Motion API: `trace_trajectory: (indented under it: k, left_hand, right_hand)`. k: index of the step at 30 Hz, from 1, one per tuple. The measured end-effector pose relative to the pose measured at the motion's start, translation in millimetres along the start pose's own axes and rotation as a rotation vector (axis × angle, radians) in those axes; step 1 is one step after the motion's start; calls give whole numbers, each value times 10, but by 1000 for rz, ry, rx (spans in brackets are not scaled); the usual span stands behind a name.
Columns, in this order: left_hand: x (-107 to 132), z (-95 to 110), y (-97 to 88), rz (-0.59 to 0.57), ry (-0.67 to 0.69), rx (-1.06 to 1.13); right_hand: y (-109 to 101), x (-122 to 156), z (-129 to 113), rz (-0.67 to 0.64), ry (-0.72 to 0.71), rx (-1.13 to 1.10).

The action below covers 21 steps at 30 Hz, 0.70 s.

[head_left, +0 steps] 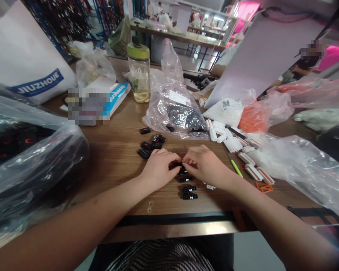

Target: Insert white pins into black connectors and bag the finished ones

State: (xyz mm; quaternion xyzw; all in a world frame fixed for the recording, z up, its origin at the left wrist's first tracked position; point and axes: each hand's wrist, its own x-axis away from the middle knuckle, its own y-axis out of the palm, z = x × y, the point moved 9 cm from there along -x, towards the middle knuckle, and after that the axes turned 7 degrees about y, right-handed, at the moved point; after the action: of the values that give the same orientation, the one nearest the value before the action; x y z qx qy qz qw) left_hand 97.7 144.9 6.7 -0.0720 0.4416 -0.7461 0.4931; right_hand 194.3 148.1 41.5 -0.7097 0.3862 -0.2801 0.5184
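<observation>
Over the middle of the wooden table, my left hand [160,165] and my right hand [203,162] meet at the fingertips. Both are closed on a small black plastic connector piece [175,164], mostly hidden by the fingers. Just below them lie several black connector housings [190,189] in a column, each with small white dots. Tiny white pieces [209,186] sit beside that column, partly under my right wrist. Beyond my left hand is a loose group of black connectors [157,140], some with red or orange parts.
A plastic bag of black parts [183,113] and a green-lidded bottle [138,71] stand behind. Right are white connector strips [233,143], a lime-green stick [236,168] and orange frames [263,187]. A large clear bag [59,135] fills the left; the table edge [172,229] runs close to my body.
</observation>
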Motion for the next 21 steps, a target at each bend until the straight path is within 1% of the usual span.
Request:
trace_trajectory:
  k: [4,9,14,18,21]
  left_hand:
    - [0,-2,8,-1,-5,2]
    - [-5,-13,9,8,-14,2]
    - [0,-28,15,12,-17,-5]
    - [2,-34,8,20,-24,0]
    - [-5,-45,-1,25,-29,-5]
  right_hand:
    - [-21,27,-58,-47,-48,74]
    - [-80,74,-85,-10,-90,62]
    - [-66,99,-86,-42,-94,128]
    - [-91,91,45,-22,-59,67]
    - [-39,73,172,-38,-26,13]
